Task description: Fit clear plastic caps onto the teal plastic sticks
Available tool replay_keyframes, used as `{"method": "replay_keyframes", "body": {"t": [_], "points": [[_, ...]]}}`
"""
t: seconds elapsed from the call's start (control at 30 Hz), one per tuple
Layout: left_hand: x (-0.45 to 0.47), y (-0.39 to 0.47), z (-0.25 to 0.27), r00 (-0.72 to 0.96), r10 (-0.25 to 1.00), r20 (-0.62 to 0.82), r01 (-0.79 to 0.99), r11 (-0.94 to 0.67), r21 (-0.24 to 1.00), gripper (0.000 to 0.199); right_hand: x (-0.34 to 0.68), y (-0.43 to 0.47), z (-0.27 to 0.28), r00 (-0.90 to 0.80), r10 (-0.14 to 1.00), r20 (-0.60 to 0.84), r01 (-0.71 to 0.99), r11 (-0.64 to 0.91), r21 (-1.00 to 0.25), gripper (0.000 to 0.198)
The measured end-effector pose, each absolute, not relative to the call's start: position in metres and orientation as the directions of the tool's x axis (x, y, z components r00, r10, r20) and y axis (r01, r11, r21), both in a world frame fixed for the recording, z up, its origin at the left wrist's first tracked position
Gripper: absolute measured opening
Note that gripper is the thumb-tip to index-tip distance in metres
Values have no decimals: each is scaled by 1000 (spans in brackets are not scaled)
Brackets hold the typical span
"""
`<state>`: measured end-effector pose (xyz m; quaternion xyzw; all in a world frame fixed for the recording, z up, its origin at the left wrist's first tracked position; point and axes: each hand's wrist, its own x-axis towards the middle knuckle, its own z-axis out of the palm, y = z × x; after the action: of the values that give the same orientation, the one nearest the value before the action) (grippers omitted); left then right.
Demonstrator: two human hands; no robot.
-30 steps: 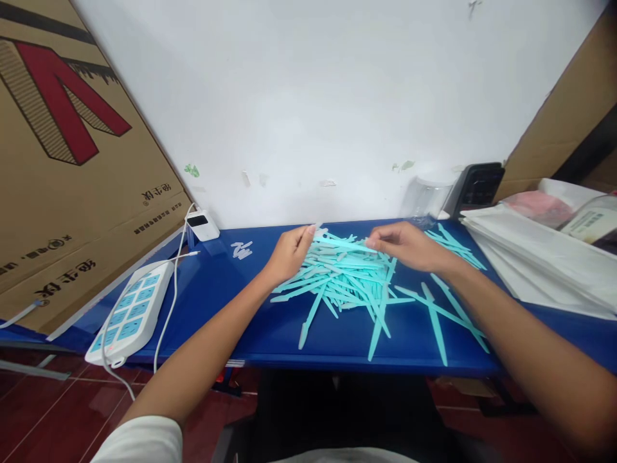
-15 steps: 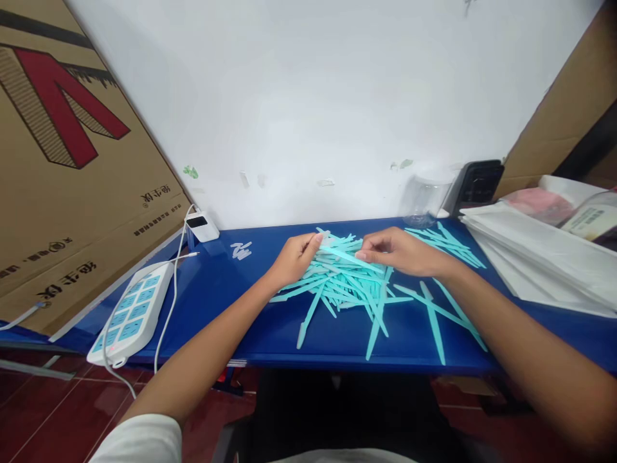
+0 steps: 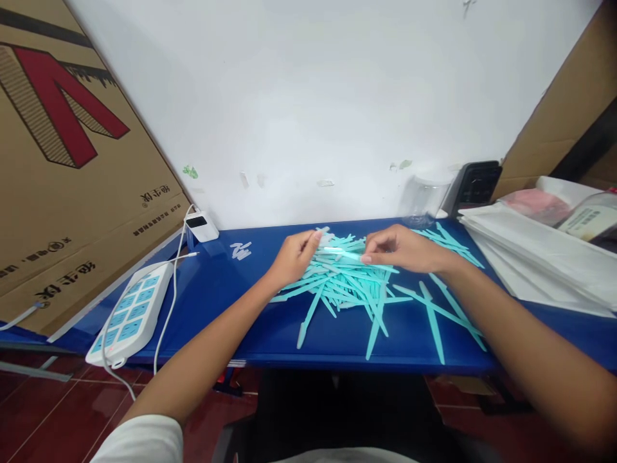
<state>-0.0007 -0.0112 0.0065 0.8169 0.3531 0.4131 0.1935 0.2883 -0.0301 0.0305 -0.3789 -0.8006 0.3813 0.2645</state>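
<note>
My right hand (image 3: 402, 249) pinches the handle of a turquoise eyebrow razor (image 3: 353, 256), whose shiny end points left toward my other hand. My left hand (image 3: 295, 257) is closed, with thumb and forefinger on a small clear plastic cap (image 3: 326, 237). The razor's tip and the cap lie close together; whether they touch I cannot tell. Beneath both hands spreads a heap of turquoise eyebrow razors (image 3: 340, 286), lying crosswise on the blue table (image 3: 202, 308).
Several small clear pieces (image 3: 240, 251) lie left of the heap. More razors (image 3: 448, 244) lie at the right, near a clear jar (image 3: 424, 199) and white sheets (image 3: 535, 251). A power strip (image 3: 132, 315) with white cables sits at the left by a cardboard box (image 3: 87, 193).
My right hand has shifted slightly right with the razor, and a shiny strip now shows at the razor's left end. My left hand has barely moved.
</note>
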Motion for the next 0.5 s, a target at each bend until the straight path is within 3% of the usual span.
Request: {"method": "replay_keyframes", "body": {"t": [0.07, 0.13, 0.23, 0.33, 0.4, 0.5], "points": [[-16, -2, 13, 333, 755, 565, 470, -653, 595, 54, 299, -27, 33, -525, 838, 150, 435, 416, -798, 44], [-33, 7, 20, 301, 768, 565, 615, -609, 500, 55, 312, -21, 34, -416, 886, 205, 506, 413, -757, 45], [-56, 18, 28, 316, 840, 441, 880, -433, 194, 54, 339, -10, 32, -216, 941, 261, 764, 329, -554, 45], [-74, 26, 29, 219, 936, 276, 976, -215, -43, 53, 373, 3, 26, -136, 978, 159, 934, 180, -309, 37], [-87, 32, 27, 139, 970, 199, 987, -120, -108, 56, 394, 10, 21, -42, 997, 67, 966, 58, -252, 31], [-108, 42, 24, 34, 996, 85, 990, -22, -142, 58, 415, 14, 15, 15, 999, 52, 966, -1, -258, 28]]}}
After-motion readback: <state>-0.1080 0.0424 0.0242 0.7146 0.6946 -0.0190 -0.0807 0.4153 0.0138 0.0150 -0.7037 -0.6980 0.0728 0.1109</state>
